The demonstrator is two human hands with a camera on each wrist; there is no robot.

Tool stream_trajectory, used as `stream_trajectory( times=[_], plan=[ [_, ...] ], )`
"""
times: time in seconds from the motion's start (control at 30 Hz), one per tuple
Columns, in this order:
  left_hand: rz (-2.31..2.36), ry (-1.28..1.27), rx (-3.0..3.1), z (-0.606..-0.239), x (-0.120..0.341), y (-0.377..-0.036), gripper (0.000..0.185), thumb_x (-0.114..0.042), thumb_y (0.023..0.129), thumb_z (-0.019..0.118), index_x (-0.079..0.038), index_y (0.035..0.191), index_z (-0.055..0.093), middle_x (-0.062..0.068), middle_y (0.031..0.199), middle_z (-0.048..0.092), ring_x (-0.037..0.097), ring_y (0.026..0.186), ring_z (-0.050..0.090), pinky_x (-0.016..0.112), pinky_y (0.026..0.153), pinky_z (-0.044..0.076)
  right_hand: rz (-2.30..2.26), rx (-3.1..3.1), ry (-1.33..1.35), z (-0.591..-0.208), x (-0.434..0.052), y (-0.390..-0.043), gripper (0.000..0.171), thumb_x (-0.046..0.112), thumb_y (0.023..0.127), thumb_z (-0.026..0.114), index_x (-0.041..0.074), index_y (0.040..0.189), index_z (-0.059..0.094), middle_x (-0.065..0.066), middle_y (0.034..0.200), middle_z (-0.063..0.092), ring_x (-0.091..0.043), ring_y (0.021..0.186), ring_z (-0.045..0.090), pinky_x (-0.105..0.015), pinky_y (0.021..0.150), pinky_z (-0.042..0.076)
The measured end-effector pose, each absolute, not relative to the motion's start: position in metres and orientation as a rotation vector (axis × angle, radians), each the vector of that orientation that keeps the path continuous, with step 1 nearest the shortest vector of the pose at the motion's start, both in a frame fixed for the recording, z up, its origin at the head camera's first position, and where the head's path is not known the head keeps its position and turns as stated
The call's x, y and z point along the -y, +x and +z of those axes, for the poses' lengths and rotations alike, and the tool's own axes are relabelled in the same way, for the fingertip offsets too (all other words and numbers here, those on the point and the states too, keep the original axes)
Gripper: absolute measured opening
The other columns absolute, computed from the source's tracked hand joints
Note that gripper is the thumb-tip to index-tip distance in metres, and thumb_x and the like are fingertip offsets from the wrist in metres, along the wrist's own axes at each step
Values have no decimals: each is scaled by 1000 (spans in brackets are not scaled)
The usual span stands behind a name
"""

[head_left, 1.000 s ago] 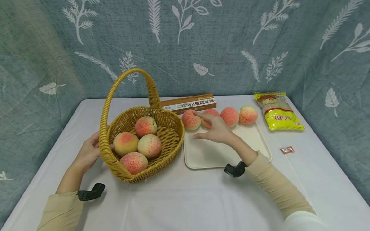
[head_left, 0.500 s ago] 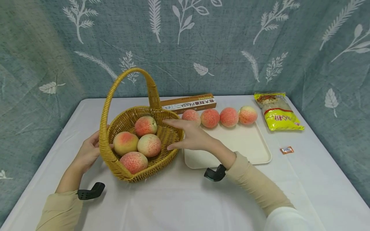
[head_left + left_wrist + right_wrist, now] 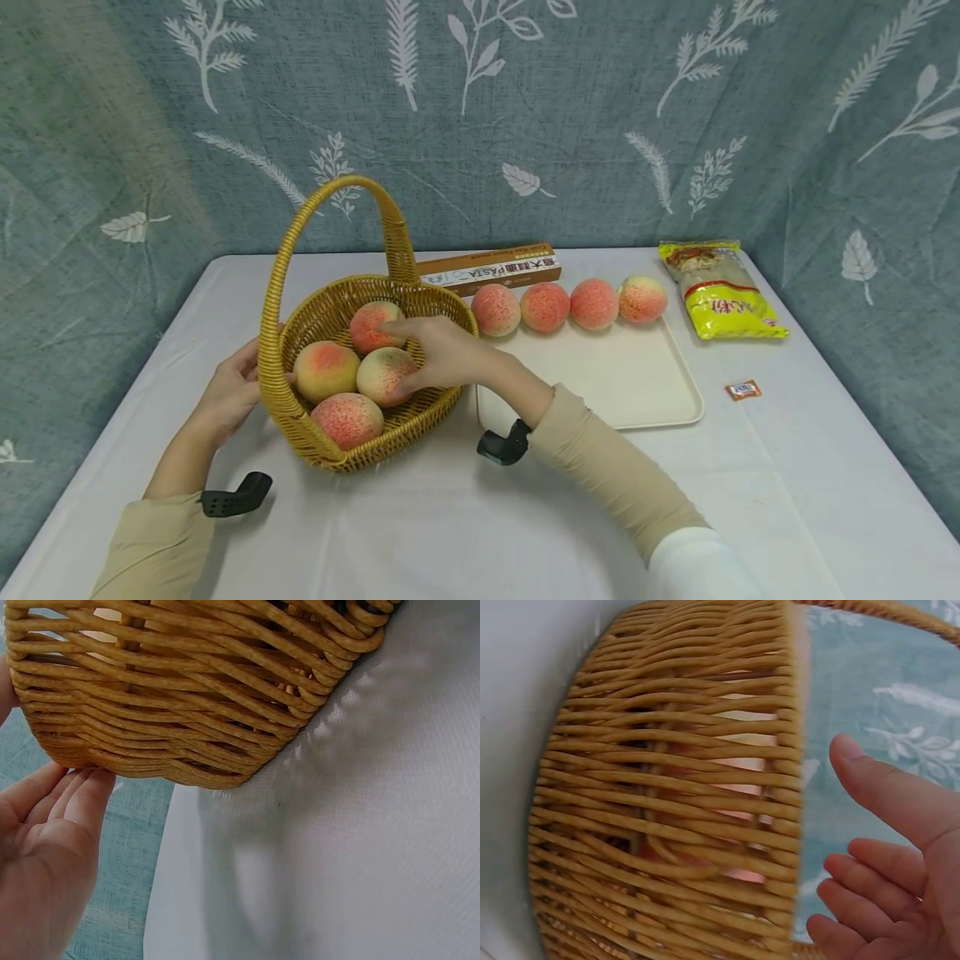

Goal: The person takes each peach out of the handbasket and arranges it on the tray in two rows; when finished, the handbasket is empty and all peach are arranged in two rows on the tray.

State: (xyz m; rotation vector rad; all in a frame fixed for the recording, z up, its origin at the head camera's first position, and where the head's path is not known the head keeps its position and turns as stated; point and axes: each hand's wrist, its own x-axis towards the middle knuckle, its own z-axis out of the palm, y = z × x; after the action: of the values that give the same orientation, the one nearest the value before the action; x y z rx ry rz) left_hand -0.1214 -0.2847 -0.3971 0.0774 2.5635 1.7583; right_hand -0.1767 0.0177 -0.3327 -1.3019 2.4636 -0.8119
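- Golden wicker makes the basket (image 3: 408, 435), in which four peaches (image 3: 326, 372) lie close together, mostly in its left half.
- At the basket's left side, the left hand (image 3: 228, 400) holds the wall between thumb and fingers, same as one second ago.
- Over the basket's right half is now the right hand (image 3: 457, 354); one second ago it was above the tray (image 3: 592, 383), right of the basket.
- Its thumb and fingers stand wide apart, near the pale peach (image 3: 381, 373) and the rear red peach (image 3: 370, 323); I cannot tell if they touch.
- Right of the basket, four more peaches (image 3: 545, 307) stay unmoved in a row along the tray's back.
- Basket's handle (image 3: 268, 350) partly hides the left fingertips; in the right wrist view, the peaches inside are only pinkish patches through the weave.
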Motion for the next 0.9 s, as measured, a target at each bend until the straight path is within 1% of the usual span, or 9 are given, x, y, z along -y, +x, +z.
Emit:
stream_trajectory(
  times=[0.07,0.2,0.3,0.4,0.57,0.67,0.73,0.9],
  plan=[
    [1750,67,-2560,-397,285,-122,83,-10,92,66,-7,156,14,28,154,24,1,123,43,8,85,41,-795,-2446,-1291,-336,-12,-179,73,20,81,81,3,143,46,-9,145,48,-21,130,46,-23,104,37],
    [1733,52,-2565,-396,285,-122,83,-9,92,66,-6,156,13,29,154,22,5,127,41,8,85,41,-738,-2422,-1268,-342,-2,-184,74,20,79,82,7,144,48,-5,144,49,-19,126,50,-22,100,40],
    [1731,52,-2567,-397,285,-123,83,-8,92,65,-5,156,13,29,153,23,3,125,42,8,85,41,-700,-2425,-1209,-344,5,-188,77,19,77,84,10,145,47,-3,143,51,-18,129,48,-21,101,39],
    [1742,58,-2561,-396,285,-122,82,-8,92,65,-5,156,14,28,153,24,2,124,42,9,85,41,-675,-2430,-1158,-346,10,-190,79,18,76,86,11,145,48,-3,141,53,-17,127,49,-21,100,39],
    [1744,64,-2558,-396,284,-121,83,-10,92,66,-5,156,14,28,153,24,4,125,42,9,85,41,-616,-2441,-1156,-351,15,-193,78,18,75,86,10,144,48,-5,138,56,-18,122,52,-20,98,40],
    [1738,73,-2566,-395,284,-121,82,-12,92,66,-4,156,14,28,153,25,5,126,42,8,85,41,-584,-2470,-1157,-354,18,-192,80,17,73,87,11,143,50,-5,135,58,-17,121,53,-21,98,40],
    [1741,78,-2568,-395,284,-121,82,-12,92,66,-3,155,14,29,152,25,3,124,42,8,85,41,-549,-2498,-1168,-356,19,-192,81,17,71,89,11,142,51,-5,132,60,-17,120,53,-22,99,41],
    [1771,80,-2544,-397,285,-122,83,-10,92,67,-2,155,14,29,151,25,-3,118,44,8,85,42,-466,-2539,-1206,-359,22,-191,84,14,67,90,10,142,52,-5,131,60,-17,121,53,-24,101,40]
  ],
)
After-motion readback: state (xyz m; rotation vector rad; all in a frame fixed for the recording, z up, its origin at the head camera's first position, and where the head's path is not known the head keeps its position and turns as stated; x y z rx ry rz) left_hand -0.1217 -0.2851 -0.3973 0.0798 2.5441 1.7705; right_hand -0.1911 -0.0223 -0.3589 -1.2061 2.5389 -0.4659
